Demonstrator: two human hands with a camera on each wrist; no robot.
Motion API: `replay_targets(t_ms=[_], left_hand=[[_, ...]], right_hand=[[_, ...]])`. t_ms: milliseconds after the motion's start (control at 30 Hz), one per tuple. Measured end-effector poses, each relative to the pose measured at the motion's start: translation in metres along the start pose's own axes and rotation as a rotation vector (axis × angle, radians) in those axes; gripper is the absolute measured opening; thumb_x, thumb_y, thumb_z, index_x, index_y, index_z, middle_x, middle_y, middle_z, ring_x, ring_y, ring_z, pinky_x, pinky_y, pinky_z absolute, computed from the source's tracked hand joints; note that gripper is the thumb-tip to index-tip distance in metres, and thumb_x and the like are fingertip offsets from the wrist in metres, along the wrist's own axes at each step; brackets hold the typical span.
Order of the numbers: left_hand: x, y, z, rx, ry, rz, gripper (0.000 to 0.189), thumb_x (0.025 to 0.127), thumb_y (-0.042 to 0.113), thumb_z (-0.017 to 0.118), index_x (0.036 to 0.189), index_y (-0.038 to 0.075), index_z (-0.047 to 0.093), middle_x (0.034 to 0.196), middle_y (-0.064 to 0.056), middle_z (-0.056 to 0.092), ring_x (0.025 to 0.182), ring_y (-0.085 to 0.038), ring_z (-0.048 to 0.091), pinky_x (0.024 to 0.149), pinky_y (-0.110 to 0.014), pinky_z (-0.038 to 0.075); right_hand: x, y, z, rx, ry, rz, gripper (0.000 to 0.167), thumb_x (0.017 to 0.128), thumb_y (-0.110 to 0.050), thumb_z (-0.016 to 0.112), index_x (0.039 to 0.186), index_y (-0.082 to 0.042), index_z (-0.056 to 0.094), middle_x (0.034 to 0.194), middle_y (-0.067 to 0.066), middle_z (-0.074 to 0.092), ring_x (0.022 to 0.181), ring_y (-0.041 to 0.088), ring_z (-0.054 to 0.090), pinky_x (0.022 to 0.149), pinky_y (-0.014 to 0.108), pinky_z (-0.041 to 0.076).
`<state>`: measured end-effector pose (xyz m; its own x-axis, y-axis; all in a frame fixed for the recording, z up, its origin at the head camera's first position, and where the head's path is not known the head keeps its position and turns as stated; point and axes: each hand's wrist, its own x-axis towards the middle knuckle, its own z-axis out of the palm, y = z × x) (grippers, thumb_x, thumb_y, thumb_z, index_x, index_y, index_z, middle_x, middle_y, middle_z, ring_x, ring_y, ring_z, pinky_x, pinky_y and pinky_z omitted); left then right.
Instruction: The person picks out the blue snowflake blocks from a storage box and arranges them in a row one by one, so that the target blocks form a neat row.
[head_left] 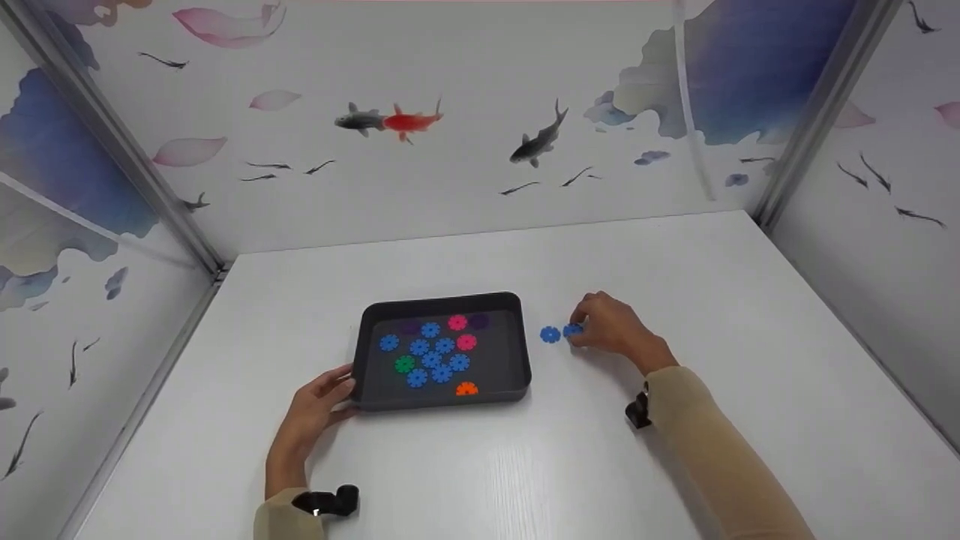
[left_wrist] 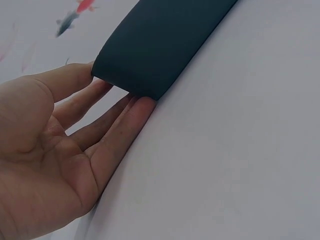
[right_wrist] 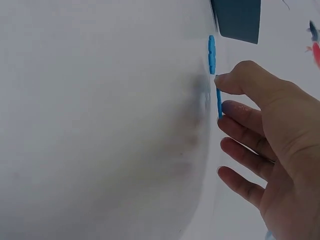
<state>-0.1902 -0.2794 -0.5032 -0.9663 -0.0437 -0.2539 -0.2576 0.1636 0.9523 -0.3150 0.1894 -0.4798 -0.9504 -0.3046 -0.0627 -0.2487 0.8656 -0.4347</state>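
Note:
A dark shallow tray [head_left: 517,352] lies on the table in the head view. My left hand [head_left: 315,412] holds it by its left side; in the left wrist view the thumb touches the upper edge and the fingertips meet the lower edge. Right of the tray, my right hand [head_left: 611,326] pinches a blue notched disc [head_left: 572,330] between thumb and index finger. In the right wrist view this disc [right_wrist: 219,100] appears edge-on, its other fingers loosely spread. Another blue notched disc [head_left: 550,334] lies just left of it, close to the tray; whether the two touch I cannot tell.
Inside the tray lie several blue discs [head_left: 431,360], two pink discs [head_left: 466,342], a green disc [head_left: 405,364], an orange disc [head_left: 466,388] partly cut off by the front wall, and dim purple discs [head_left: 478,321]. Printed panels [head_left: 465,67] enclose the white table [head_left: 487,465].

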Motion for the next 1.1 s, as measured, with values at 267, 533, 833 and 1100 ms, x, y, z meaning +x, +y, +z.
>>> replay_targets(t_ms=[267,533,833,1100], left_hand=[[0.000,0.001,0.000,0.000,0.012,0.007,0.050,0.103,0.022,0.057,0.150,0.008,0.045,0.153,-0.022,0.046,0.137,-0.037,0.051,0.107,-0.043,0.052],[0.002,0.000,0.001,-0.006,0.008,0.011,0.052,0.102,0.022,0.059,0.149,0.006,0.045,0.153,-0.022,0.045,0.138,-0.037,0.049,0.105,-0.041,0.054],[0.000,-0.001,0.000,0.013,0.007,0.009,0.052,0.103,0.023,0.058,0.150,0.008,0.045,0.154,-0.022,0.044,0.140,-0.038,0.047,0.108,-0.043,0.052],[0.000,-0.001,0.000,0.025,0.008,0.000,0.052,0.103,0.026,0.057,0.150,0.008,0.044,0.155,-0.022,0.042,0.141,-0.038,0.045,0.110,-0.044,0.050]], right_hand=[[0.002,0.002,0.005,0.024,0.008,0.007,0.031,0.083,-0.023,0.078,0.108,-0.004,0.075,0.110,0.013,0.066,0.102,0.027,0.060,0.100,0.046,0.055],[0.001,0.002,0.002,0.010,0.003,-0.038,0.028,0.084,-0.023,0.077,0.106,-0.006,0.076,0.106,0.010,0.068,0.102,0.027,0.059,0.098,0.048,0.054],[-0.002,-0.010,-0.004,0.004,0.026,-0.064,0.034,0.087,-0.027,0.077,0.113,-0.005,0.076,0.118,0.015,0.067,0.116,0.033,0.059,0.105,0.051,0.051],[-0.003,-0.047,-0.017,0.019,0.090,-0.222,0.036,0.089,-0.028,0.076,0.117,-0.006,0.074,0.115,0.011,0.069,0.112,0.031,0.061,0.097,0.048,0.056]])
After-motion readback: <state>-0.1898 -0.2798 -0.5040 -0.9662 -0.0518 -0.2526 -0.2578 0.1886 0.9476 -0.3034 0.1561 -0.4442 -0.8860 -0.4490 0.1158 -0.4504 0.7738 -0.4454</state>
